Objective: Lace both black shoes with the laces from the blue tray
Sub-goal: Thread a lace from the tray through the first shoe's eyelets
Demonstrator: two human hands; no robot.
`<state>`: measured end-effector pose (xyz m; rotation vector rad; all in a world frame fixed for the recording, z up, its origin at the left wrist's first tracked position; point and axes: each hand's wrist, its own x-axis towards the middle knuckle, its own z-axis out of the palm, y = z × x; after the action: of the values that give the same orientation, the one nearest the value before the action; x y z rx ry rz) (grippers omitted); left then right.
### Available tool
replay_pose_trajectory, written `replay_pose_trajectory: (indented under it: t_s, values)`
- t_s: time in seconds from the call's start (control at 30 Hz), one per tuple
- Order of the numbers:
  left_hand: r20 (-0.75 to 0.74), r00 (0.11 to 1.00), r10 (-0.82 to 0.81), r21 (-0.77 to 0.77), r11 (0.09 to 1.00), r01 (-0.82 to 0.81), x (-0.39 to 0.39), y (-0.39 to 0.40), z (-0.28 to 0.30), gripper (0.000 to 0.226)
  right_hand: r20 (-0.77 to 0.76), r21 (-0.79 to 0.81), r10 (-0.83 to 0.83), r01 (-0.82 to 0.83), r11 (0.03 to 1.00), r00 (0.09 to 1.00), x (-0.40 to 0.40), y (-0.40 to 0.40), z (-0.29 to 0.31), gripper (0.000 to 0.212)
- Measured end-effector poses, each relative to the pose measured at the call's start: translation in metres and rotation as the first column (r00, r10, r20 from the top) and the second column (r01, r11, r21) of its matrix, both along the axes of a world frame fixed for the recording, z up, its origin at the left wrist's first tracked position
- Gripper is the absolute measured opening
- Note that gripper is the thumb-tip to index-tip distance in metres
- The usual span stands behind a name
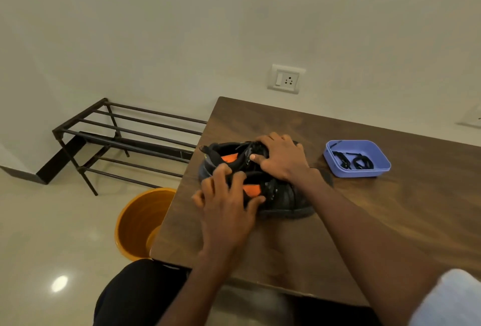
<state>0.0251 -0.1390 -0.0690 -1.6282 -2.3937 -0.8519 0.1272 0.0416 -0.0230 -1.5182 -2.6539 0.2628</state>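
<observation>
Two black shoes with orange insoles lie side by side on the wooden table, heels to the left. My left hand grips the near shoe at its collar, fingers curled over the opening. The far shoe is held by my right hand, which curls over its tongue area with the thumb pressed on the side. To the right stands the blue tray with black laces coiled inside, apart from both hands.
An orange bucket stands on the floor by the table's left edge. A dark metal shoe rack sits against the wall to the left. A wall socket is above the table's far edge.
</observation>
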Motion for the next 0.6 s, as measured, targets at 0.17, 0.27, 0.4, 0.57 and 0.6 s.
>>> replay_pose_trajectory:
  t_s: [0.17,0.27,0.4,0.57,0.6]
  values:
    - [0.102,0.991,0.085,-0.054,0.995,-0.079,-0.040,0.027,0.013,0.066,0.025,-0.017,-0.191,0.192,0.981,0.981,0.013,0.003,0.000,0.063]
    - [0.351,0.934,0.067,-0.046,0.997,-0.054,-0.044,0.049,0.014,0.047,-0.024,-0.015,-0.283,0.283,0.959,0.959,0.022,-0.007,-0.007,0.057]
    - [0.520,0.842,0.143,-0.042,0.989,-0.142,-0.048,0.079,0.006,0.028,-0.146,0.010,-0.396,0.401,0.916,0.907,0.029,-0.035,-0.023,0.055]
    - [0.788,0.597,-0.151,0.079,0.986,0.145,-0.048,0.092,-0.006,0.080,-0.320,-0.060,-0.521,0.533,0.844,0.791,0.036,-0.060,-0.037,0.058]
    - [0.756,0.614,-0.228,0.086,0.964,0.252,-0.045,0.094,-0.012,0.094,-0.349,-0.063,-0.527,0.542,0.838,0.775,0.037,-0.065,-0.038,0.057]
